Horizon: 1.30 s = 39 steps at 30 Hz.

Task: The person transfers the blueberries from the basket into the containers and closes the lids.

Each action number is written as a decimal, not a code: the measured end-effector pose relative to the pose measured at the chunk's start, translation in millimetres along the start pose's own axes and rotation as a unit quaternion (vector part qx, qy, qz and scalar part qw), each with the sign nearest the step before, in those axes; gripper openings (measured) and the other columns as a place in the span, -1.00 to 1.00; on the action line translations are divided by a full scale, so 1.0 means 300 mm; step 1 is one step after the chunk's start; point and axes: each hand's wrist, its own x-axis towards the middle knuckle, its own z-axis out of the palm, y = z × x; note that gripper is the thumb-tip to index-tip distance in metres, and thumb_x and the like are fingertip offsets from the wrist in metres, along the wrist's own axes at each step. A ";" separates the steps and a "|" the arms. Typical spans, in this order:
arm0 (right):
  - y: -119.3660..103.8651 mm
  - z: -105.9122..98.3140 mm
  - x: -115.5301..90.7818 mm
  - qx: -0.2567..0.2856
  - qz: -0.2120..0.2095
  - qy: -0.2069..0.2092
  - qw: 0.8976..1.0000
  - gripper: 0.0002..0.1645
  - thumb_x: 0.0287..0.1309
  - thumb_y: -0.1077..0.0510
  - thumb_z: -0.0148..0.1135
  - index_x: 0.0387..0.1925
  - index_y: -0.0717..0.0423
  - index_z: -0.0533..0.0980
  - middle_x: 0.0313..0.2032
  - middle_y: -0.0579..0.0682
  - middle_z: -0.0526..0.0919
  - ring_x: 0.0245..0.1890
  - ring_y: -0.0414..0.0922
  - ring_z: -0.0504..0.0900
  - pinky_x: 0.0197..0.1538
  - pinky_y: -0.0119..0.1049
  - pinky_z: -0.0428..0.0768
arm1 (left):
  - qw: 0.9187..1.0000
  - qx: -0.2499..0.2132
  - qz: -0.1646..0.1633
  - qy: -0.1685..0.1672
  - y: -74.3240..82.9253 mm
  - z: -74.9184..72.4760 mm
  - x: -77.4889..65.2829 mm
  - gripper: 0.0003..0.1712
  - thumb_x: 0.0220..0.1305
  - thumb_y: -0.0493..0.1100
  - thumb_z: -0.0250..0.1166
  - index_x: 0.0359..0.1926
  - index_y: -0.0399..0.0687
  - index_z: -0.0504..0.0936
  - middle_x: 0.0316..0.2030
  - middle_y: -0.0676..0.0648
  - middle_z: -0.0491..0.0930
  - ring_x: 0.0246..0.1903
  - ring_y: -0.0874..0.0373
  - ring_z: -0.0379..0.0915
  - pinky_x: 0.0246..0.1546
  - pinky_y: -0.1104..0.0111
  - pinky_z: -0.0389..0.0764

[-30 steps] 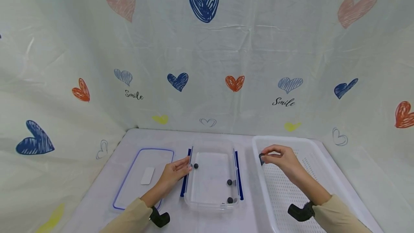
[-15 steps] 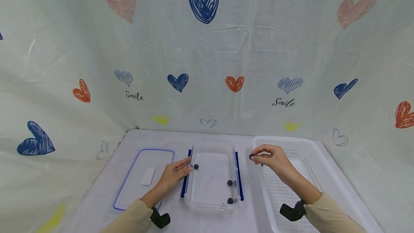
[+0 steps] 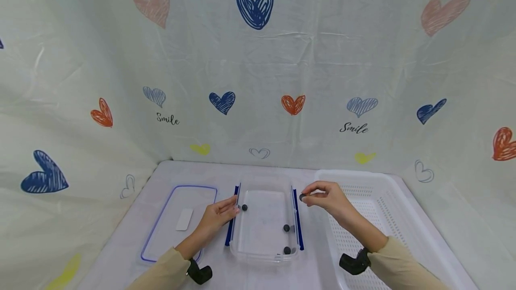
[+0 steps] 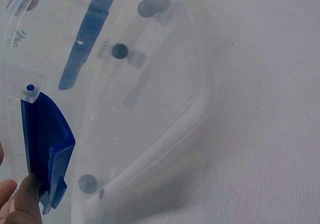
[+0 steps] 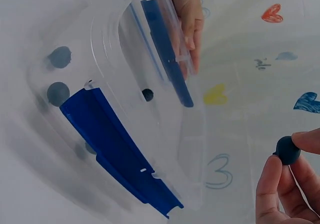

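In the head view a clear plastic box (image 3: pixel 264 220) stands mid-table, its blue side latches (image 3: pixel 298 223) hanging outward. Several small dark balls lie in it, one ball (image 3: pixel 244 207) by the left wall and another ball (image 3: pixel 286 228) to the right. My left hand (image 3: pixel 217 216) touches the box's left side with fairly straight fingers, near the blue latch (image 4: pixel 47 139). Just outside the right wall, my right hand (image 3: pixel 324 197) pinches a small dark ball (image 5: pixel 288 150) between thumb and fingers; a little nub shows on its side.
Left of the box lies a clear lid (image 3: pixel 165 236) with a blue seal, a white rectangular piece (image 3: pixel 184 219) on it. A white perforated basket (image 3: pixel 336 254) takes up the table's right side. Behind, a heart-printed curtain (image 3: pixel 258 61) rises at the table's far edge.
From above the white basket's left rim, my right hand has moved left with the dark ball to beside the box's right latch. My left hand has stayed at the box's left side.
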 end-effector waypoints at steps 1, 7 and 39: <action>0.001 0.005 0.002 0.001 0.001 -0.003 1.000 -0.68 -0.03 0.19 0.37 -0.24 0.32 0.56 -0.22 0.16 0.60 -0.34 -0.03 0.65 -0.06 -0.13 0.55 | 1.000 0.000 0.000 0.001 -0.001 0.000 0.000 -0.36 0.15 -0.20 0.30 0.23 -0.32 0.33 0.20 -0.26 0.33 0.20 -0.09 0.23 -0.02 0.44 0.48; 0.008 0.034 0.012 -0.003 0.012 -0.018 1.000 -0.67 -0.03 0.17 0.38 -0.24 0.30 0.57 -0.27 0.13 0.64 -0.34 0.00 0.65 -0.03 -0.10 0.52 | 1.000 0.005 0.001 0.004 -0.005 -0.001 0.002 -0.36 0.15 -0.19 0.31 0.22 -0.31 0.34 0.19 -0.25 0.34 0.19 -0.10 0.25 -0.02 0.42 0.49; 0.083 0.163 0.053 -0.020 0.017 -0.077 0.997 -0.76 -0.01 0.21 0.35 -0.30 0.28 0.56 -0.35 0.07 0.58 -0.43 -0.05 0.65 -0.24 -0.21 0.63 | 1.000 -0.006 0.001 0.001 -0.003 -0.001 -0.002 -0.37 0.16 -0.20 0.30 0.22 -0.32 0.34 0.20 -0.25 0.33 0.19 -0.05 0.25 -0.01 0.44 0.47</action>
